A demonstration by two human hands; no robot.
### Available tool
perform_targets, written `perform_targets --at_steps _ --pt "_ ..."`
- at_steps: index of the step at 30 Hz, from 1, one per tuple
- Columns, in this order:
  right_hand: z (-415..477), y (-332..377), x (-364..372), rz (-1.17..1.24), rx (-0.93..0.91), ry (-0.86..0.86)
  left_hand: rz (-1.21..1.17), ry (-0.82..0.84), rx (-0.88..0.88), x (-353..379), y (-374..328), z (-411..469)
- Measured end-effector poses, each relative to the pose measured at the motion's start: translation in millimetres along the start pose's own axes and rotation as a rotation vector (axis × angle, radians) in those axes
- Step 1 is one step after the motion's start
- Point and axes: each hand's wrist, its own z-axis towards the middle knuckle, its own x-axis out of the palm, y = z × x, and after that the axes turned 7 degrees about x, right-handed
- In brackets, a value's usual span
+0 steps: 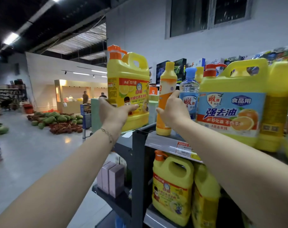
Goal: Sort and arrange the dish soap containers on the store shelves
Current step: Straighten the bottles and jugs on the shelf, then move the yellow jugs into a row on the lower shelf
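We reach out: our left hand (pixel 114 112) grips the yellow jug (pixel 128 89), marked 127克, at the end of the top shelf (pixel 163 140). Our right hand (pixel 172 111) wraps the slim orange bottle (pixel 167 83) standing there. Beyond, a big jug (pixel 230 104) reads 强去油.

Arms outstretched, raised; left hand (pixel 114 112) and right hand (pixel 172 111) curled, gripping
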Motion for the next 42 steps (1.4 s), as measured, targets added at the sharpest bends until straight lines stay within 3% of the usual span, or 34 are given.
perform_targets --at_steps 8,10,13,17,20,22,24,27,35,42 --pt "-8 -2 0 -0.099 -0.028 0.005 -0.047 0.009 -0.034 -19 1 -31" --pt "-13 0 -6 -0.128 -0.032 -0.094 -0.064 0.013 -0.056 -23 2 -39" --pt "-25 2 -14 -0.093 -0.225 -0.215 -0.059 0.002 -0.066 -32 0 -51" --pt "-43 2 -19 0.120 -0.429 0.068 -0.117 0.044 -0.061 -53 -8 -71" --pt "-62 5 -26 0.532 -0.299 0.463 -0.250 0.146 -0.052 -72 -16 -90" --pt "-74 3 -25 0.811 -0.223 0.574 -0.305 0.208 -0.035 -80 -19 -102" --pt "-89 2 -28 0.988 -0.193 0.509 -0.331 0.275 -0.027 -84 -21 -114" --pt "-112 -5 -38 1.063 -0.148 0.379 -0.367 0.381 0.000 -84 -19 -131" --pt "-184 -83 -65 1.013 -0.010 0.209 -0.429 0.698 -0.032 -52 14 -186" --pt "-228 -155 -70 0.827 0.154 0.190 -0.481 0.802 -0.092 -7 56 -242"
